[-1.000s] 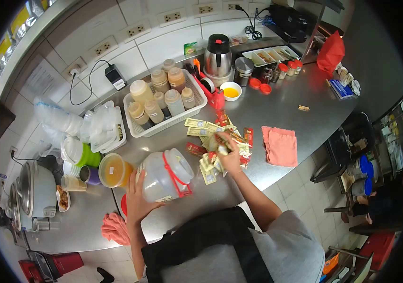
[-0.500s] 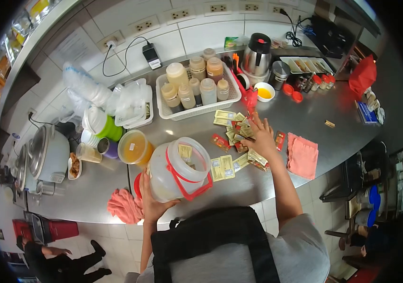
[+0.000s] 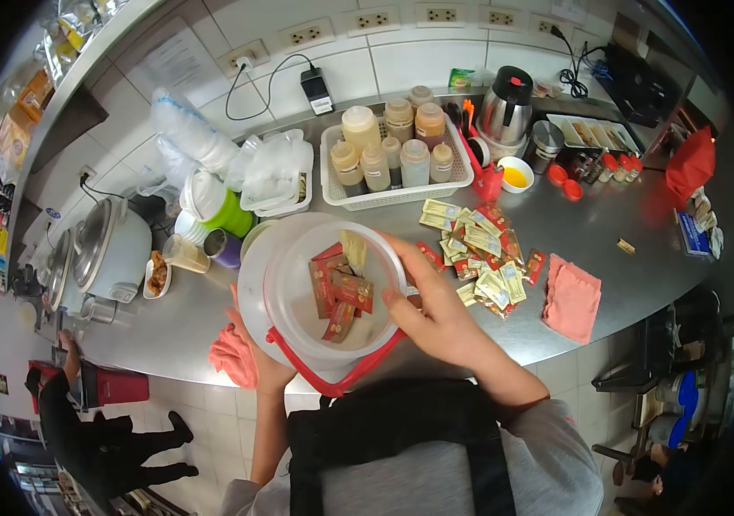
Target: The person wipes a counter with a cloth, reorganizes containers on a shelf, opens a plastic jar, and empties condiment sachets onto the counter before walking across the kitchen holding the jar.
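A translucent plastic jar (image 3: 257, 288) with a red handle (image 3: 332, 384) is tilted so its open mouth faces me. Several red sachets (image 3: 341, 297) and a pale yellow one lie inside. My right hand (image 3: 440, 318) grips the right side of the mouth, thumb on the rim and fingers around the outside. My left hand (image 3: 270, 365) holds the jar's lower left side, its fingers partly hidden behind it. Just right of the jar, a pile of red and yellow sachets (image 3: 487, 249) is spread on the steel counter (image 3: 367, 217).
A folded pink cloth (image 3: 571, 297) lies right of the pile; a crumpled one (image 3: 233, 354) sits by my left hand. Behind stand a basket (image 3: 332, 185) of squeeze bottles, a yellow-filled bowl (image 3: 517, 175) and a steel flask (image 3: 506, 110). Another person (image 3: 100, 439) is at lower left.
My right hand has left the sachet pile and taken hold of the jar's rim. The jar has tipped toward me, showing the sachets inside. The pile looks gathered closer together.
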A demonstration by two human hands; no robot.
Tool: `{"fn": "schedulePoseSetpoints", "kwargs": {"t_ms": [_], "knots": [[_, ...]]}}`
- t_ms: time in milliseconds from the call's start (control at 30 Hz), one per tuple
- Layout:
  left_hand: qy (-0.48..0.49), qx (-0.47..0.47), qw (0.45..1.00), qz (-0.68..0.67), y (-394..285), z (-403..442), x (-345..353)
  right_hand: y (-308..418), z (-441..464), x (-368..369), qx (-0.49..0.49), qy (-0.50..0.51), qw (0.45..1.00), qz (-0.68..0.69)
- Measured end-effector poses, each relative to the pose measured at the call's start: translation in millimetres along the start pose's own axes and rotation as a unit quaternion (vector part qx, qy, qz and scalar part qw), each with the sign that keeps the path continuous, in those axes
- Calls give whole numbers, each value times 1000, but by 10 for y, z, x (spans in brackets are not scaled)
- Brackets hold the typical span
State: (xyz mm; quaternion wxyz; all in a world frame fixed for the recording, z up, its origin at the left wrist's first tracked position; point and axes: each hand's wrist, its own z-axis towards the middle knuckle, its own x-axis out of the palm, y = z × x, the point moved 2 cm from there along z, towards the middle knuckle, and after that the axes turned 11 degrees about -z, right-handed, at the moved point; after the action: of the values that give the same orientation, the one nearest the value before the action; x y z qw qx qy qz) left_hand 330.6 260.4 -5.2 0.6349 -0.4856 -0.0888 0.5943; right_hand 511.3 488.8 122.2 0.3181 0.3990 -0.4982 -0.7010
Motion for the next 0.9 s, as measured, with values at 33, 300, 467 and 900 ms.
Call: {"fn": "schedulePoseSetpoints", "kwargs": {"t_ms": [33, 300, 467, 900], "knots": [[-14, -22, 1000, -10, 34, 27, -6, -3, -1, 35, -24, -10, 999, -27], [-130, -283, 789, -529, 532, -98, 219, -278, 7, 388, -97, -75, 991, 53], [-135, -296, 715, -619, 526, -217, 347, -567, -19, 353, -182, -168, 942, -228], [113, -341, 663, -657, 374, -392, 844, -1459, 53, 626, -309, 64, 891, -325]]}}
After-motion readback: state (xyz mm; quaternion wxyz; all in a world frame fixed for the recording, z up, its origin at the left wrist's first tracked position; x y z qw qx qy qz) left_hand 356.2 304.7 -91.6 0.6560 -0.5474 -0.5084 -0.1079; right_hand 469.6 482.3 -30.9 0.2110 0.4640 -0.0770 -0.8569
